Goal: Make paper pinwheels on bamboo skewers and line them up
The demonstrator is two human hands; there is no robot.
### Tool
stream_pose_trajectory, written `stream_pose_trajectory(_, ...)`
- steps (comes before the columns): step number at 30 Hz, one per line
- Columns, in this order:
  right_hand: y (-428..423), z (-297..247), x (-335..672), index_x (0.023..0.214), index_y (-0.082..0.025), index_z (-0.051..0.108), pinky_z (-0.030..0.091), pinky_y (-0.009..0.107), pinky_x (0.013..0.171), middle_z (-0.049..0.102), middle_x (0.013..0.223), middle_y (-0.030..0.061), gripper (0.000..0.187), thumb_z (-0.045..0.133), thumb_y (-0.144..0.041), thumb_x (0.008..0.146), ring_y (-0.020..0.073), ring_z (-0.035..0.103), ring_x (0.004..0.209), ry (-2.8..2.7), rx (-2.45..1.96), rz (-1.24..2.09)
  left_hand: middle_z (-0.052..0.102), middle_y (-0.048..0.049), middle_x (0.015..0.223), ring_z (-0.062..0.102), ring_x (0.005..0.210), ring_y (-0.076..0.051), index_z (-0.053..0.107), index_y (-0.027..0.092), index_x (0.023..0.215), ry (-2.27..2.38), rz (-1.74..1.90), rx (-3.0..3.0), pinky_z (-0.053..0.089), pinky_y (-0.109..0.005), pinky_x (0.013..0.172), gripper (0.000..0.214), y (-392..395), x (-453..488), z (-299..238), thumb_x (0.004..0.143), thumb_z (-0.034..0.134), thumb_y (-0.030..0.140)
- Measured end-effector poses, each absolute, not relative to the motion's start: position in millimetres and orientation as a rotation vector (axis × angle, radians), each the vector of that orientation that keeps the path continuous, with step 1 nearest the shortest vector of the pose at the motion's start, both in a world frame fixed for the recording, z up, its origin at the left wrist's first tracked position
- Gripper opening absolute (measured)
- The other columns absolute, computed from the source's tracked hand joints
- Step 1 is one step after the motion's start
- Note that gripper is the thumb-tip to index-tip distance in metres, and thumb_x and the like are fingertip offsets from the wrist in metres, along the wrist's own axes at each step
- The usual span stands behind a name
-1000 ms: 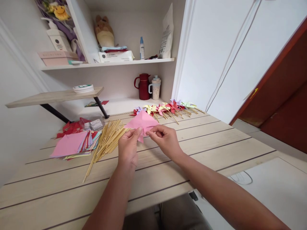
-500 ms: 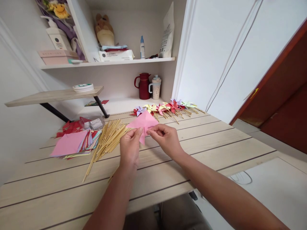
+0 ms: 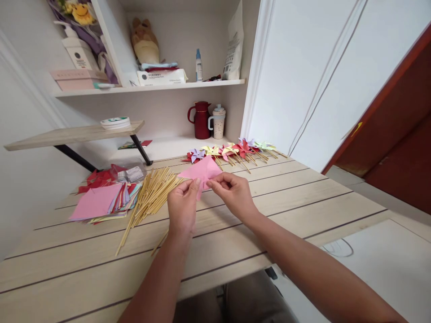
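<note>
A pink sheet of paper with cut corners is held up over the table between both hands. My left hand pinches its lower left part between thumb and fingers. From the other side, my right hand pinches the paper near its lower middle. My fingers hide part of the paper's lower edge. Left of my left hand lies a heap of thin wooden sticks. Beyond it sits a stack of coloured paper squares, a pink one on top.
Finished paper pinwheels on sticks lie in a row at the table's back. Behind them stand a dark red jug and a lidded cup. A small raised shelf on black legs overhangs the back left. One stick lies by my left forearm.
The paper's lower point, which hung clearly below my fingers, now shows narrower and is partly behind my left thumb. Both hands stay in nearly the same place, still pinching.
</note>
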State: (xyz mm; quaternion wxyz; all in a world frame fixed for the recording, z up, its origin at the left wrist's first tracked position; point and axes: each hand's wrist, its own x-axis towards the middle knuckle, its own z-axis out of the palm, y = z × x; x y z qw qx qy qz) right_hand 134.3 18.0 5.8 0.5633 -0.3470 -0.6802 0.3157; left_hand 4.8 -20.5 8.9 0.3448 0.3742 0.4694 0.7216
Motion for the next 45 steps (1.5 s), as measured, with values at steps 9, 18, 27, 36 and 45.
stream_pose_trajectory(9, 16.8, 6.0, 134.4, 0.067, -0.018, 0.068, 0.028, 0.027, 0.054, 0.035, 0.054, -0.0067, 0.022, 0.072, -0.035, 0.081, 0.0105, 0.031, 0.054, -1.626, -0.810, 0.763, 0.074, -0.0034, 0.078, 0.062, 0.075, -0.016, 0.080, 0.018, 0.076, 1.226, 1.863, 0.986, 0.050, -0.027, 0.076, 0.014, -20.8, 5.3, 9.2, 0.074, 0.080, 0.032)
stream_pose_trajectory(18, 17.2, 9.4, 134.9, 0.064, -0.018, 0.064, 0.026, 0.027, 0.052, 0.033, 0.052, -0.0068, 0.024, 0.071, -0.035, 0.079, 0.0103, 0.030, 0.053, -1.611, -0.843, 0.818, 0.076, -0.0049, 0.081, 0.066, 0.080, -0.018, 0.081, 0.018, 0.080, 1.221, 1.793, 1.031, 0.051, -0.028, 0.077, 0.019, -19.8, 3.4, 5.8, 0.070, 0.083, 0.034)
stream_pose_trajectory(27, 17.6, 8.3, 134.4, 0.064, -0.018, 0.063, 0.024, 0.027, 0.053, 0.034, 0.053, -0.0071, 0.023, 0.071, -0.034, 0.078, 0.0098, 0.030, 0.054, -1.609, -0.826, 0.889, 0.071, -0.0010, 0.074, 0.058, 0.071, -0.013, 0.078, 0.017, 0.076, 1.279, 1.807, 1.007, 0.046, -0.024, 0.071, 0.015, -19.6, 4.2, 6.7, 0.071, 0.079, 0.031)
stream_pose_trajectory(36, 18.4, 9.1, 133.2, 0.063, -0.019, 0.062, 0.026, 0.028, 0.055, 0.036, 0.053, -0.0069, 0.024, 0.072, -0.035, 0.078, 0.0103, 0.031, 0.055, -1.618, -0.831, 0.885, 0.069, -0.0008, 0.072, 0.058, 0.071, -0.013, 0.077, 0.016, 0.076, 1.250, 1.811, 0.967, 0.045, -0.025, 0.070, 0.016, -19.2, 5.0, 7.2, 0.071, 0.078, 0.031)
stream_pose_trajectory(45, 17.9, 10.4, 135.4, 0.063, -0.019, 0.061, 0.026, 0.028, 0.054, 0.033, 0.053, -0.0074, 0.025, 0.072, -0.036, 0.078, 0.0102, 0.031, 0.055, -1.599, -0.838, 0.890, 0.074, -0.0038, 0.077, 0.062, 0.075, -0.015, 0.079, 0.016, 0.079, 1.238, 1.865, 0.927, 0.049, -0.027, 0.070, 0.024, -17.6, 4.3, 5.8, 0.064, 0.085, 0.034)
